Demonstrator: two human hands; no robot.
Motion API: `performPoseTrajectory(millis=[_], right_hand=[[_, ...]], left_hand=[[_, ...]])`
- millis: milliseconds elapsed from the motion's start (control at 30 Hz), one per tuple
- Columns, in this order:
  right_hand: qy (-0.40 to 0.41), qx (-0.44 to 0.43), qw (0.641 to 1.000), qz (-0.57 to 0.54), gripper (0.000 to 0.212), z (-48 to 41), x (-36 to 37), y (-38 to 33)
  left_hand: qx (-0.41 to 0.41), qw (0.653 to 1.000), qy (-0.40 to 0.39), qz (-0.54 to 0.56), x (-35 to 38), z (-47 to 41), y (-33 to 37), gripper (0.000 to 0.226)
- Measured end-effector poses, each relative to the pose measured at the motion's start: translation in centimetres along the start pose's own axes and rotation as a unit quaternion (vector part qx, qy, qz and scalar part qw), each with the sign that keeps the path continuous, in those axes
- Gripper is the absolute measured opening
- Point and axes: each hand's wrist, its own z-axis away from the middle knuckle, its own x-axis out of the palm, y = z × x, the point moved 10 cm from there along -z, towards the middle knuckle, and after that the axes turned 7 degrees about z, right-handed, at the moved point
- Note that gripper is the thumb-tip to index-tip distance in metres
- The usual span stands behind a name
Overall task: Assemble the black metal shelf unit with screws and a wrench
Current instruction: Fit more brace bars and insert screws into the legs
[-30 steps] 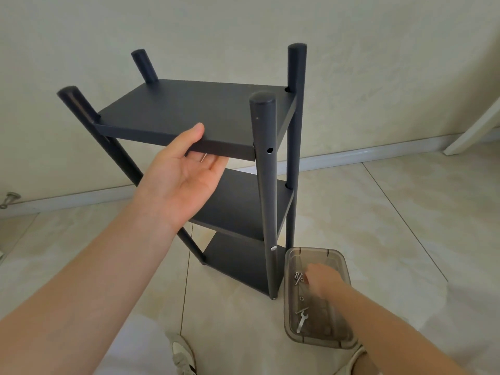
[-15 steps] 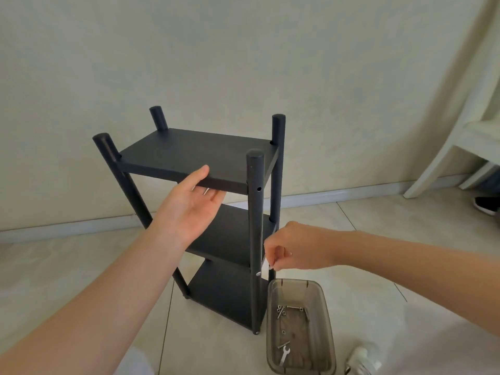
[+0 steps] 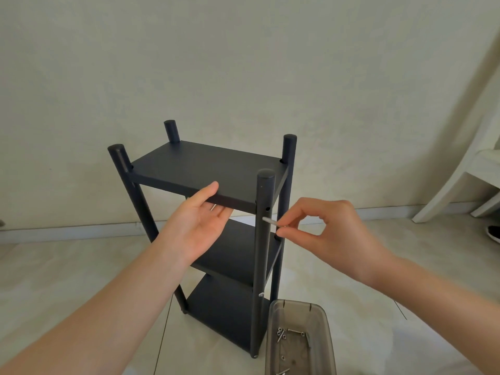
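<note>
1. right, the head view is your only one: the black shelf unit (image 3: 230,307) stands upright on the pale tiled floor (image 3: 67,280), just in front of the cream wall (image 3: 243,63), with three shelves between four round posts.
2. your left hand (image 3: 197,226) grasps the front edge of the top shelf (image 3: 205,166), thumb lying on top and fingers tucked underneath.
3. your right hand (image 3: 324,234) pinches a silver screw (image 3: 272,221) between thumb and forefinger, the other fingers curled loosely above.
4. the screw's tip points at the near right post (image 3: 263,253), just below the small open hole (image 3: 267,208) that sits level with the top shelf; whether the tip touches the post cannot be told.
5. lower on that same post, a second screw (image 3: 261,295) sticks out at the level of the middle shelf (image 3: 232,255).
6. a smoky clear plastic tray (image 3: 272,334) sits on the floor just beside the foot of the near right post, holding loose screws and nuts (image 3: 281,334); a silver piece at its near end is cut off by the frame edge.
7. at the far right, part of a white chair (image 3: 460,190) stands by the wall, with a dark shoe (image 3: 493,234) near it.
</note>
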Motion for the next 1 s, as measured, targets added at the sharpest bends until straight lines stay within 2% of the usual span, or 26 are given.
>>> performPoseTrajectory(millis=[300, 433, 600, 767, 1000], right_hand=[[0.070, 0.018, 0.997, -0.032, 0.011, 0.1, -1.8, 0.1], [0.070, 0.010, 0.997, -0.020, 0.008, 0.1, -1.8, -0.4], [0.086, -0.002, 0.996, -0.005, 0.018, 0.2, -1.9, -1.0], [0.078, -0.020, 0.997, 0.021, 0.008, 0.2, -1.2, -1.7], [0.088, -0.037, 0.994, 0.054, 0.006, 0.1, -1.1, -2.3]], left_hand=[[0.001, 1.000, 0.000, 0.006, 0.2, 0.0, 0.1, 0.060], [0.006, 1.000, 0.000, 0.002, 0.4, 0.0, 0.2, 0.061], [0.009, 1.000, 0.000, -0.004, 0.5, 0.1, 0.3, 0.063], [0.011, 1.000, -0.008, -0.012, 0.6, 0.1, 0.3, 0.059], [0.009, 1.000, -0.018, -0.013, 0.5, 0.0, 0.3, 0.055]])
